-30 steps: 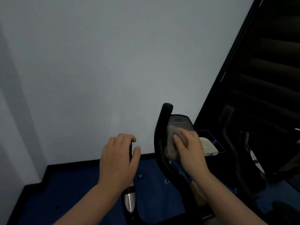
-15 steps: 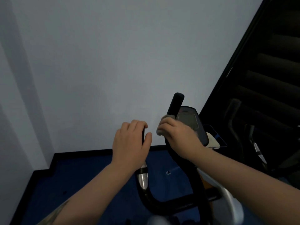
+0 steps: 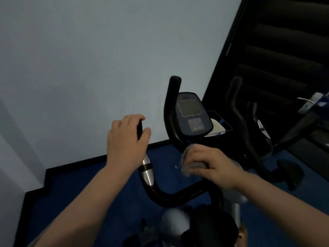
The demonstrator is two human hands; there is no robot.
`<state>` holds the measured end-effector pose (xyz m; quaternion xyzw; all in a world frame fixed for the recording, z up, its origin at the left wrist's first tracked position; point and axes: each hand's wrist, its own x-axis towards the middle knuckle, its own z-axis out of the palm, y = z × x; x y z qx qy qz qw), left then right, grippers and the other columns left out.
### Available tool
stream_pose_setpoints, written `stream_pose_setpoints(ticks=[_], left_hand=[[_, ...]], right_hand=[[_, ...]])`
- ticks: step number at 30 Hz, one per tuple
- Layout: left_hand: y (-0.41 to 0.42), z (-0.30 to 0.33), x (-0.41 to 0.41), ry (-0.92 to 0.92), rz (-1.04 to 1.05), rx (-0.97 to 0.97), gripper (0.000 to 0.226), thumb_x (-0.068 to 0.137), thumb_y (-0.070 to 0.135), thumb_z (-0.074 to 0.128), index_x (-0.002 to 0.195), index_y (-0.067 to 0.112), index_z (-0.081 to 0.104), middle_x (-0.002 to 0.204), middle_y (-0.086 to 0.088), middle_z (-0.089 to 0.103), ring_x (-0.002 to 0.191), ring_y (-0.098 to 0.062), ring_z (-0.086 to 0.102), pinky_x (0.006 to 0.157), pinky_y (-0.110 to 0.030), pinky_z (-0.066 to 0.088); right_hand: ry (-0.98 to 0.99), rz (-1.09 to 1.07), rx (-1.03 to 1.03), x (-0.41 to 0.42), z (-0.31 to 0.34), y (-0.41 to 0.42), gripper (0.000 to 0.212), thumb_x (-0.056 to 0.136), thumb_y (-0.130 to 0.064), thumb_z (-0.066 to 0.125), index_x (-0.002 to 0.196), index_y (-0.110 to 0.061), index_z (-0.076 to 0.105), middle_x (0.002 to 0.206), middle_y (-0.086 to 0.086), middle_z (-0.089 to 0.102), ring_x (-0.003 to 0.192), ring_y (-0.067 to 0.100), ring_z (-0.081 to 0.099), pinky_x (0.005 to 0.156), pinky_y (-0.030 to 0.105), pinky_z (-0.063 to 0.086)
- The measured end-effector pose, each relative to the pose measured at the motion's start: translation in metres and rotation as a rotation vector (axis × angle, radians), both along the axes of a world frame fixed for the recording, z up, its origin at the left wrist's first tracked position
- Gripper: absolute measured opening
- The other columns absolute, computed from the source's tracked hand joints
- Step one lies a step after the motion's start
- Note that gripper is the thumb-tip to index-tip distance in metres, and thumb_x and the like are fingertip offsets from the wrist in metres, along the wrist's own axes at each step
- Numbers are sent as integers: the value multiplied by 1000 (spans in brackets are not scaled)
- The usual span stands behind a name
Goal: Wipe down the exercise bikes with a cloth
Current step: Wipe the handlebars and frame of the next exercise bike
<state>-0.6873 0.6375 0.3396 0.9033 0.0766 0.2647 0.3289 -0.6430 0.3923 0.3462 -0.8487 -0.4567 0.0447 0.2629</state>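
An exercise bike with black handlebars [image 3: 170, 195] and a dark console [image 3: 191, 115] stands right in front of me. My left hand [image 3: 125, 139] is wrapped around the top of the left handlebar grip, above its silver band [image 3: 146, 171]. My right hand [image 3: 211, 164] clutches a grey cloth [image 3: 189, 166] and presses it on the lower part of the right handlebar, below the console. The right grip [image 3: 171, 97] stands free above.
A pale wall [image 3: 106, 59] is close ahead, with a black skirting [image 3: 74, 164] and blue floor [image 3: 99, 180] below. A second bike [image 3: 249, 132] stands to the right beside a dark staircase [image 3: 293, 41]. A blue-edged tray with a white thing [image 3: 218, 126] sits behind the console.
My right hand slid the cloth down from the upper right grip to the handlebar's lower bend under the console. The left hand stayed on its grip. The view tilted down.
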Motion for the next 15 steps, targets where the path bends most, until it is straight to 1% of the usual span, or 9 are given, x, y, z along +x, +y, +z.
stream_pose_setpoints(ticks=[1,3,5,7,9,12,13,14,15], left_hand=[[-1,0,-1,-4,2,-36,34,93,32,49,126,26,51,130,6,52,109,-12,35,90,-28,29],[-9,-1,-2,-38,12,-98,40,92,32,48,130,23,48,136,4,49,122,-14,34,99,-29,28],[-26,-3,-8,-103,-18,-162,48,88,30,47,135,19,45,147,2,39,139,-15,23,113,-32,21],[-50,-7,-19,-169,-114,-240,49,87,24,49,135,20,43,153,5,29,145,-11,14,118,-29,13],[-73,-13,-31,-169,-215,-298,48,87,21,53,134,24,44,153,10,29,144,-5,17,116,-19,12],[-89,-25,-42,-96,-303,-374,46,87,24,55,131,29,47,145,18,36,137,4,26,110,-15,21],[-89,-27,-43,-80,-313,-379,45,86,25,54,130,30,48,142,19,38,134,5,29,109,-16,23],[-90,-29,-43,-70,-315,-377,44,85,26,53,129,31,49,139,20,41,132,5,31,107,-15,25],[-91,-29,-44,-58,-317,-381,42,85,26,52,127,32,50,136,21,43,130,6,33,105,-13,26]], right_hand=[[166,-40,77,-2,4,-9,11,78,-17,70,89,-14,73,95,-5,63,92,7,62,83,28,48],[394,-194,378,7,11,-10,10,71,-12,70,81,-11,72,86,2,66,83,11,64,76,28,49],[356,-336,619,17,14,10,12,72,-15,69,85,-14,71,89,5,65,87,13,62,80,28,49],[188,-381,579,16,6,38,17,77,-21,67,93,-22,69,95,-3,60,92,1,58,88,15,42],[57,-377,439,5,-9,45,20,83,-21,65,102,-22,68,95,-7,52,91,-6,52,84,8,39],[-47,-289,245,-24,-26,8,21,86,-18,65,107,-23,67,98,-9,49,96,2,54,85,21,46],[-51,-253,183,-35,-30,-7,20,85,-18,66,104,-23,68,100,-9,52,98,4,55,85,25,48],[14,-243,183,-43,-32,-22,18,83,-18,67,101,-22,69,100,-9,55,98,5,56,85,24,47],[161,-268,263,-47,-30,-35,17,81,-16,68,98,-18,70,97,-8,58,96,5,57,85,20,46]])
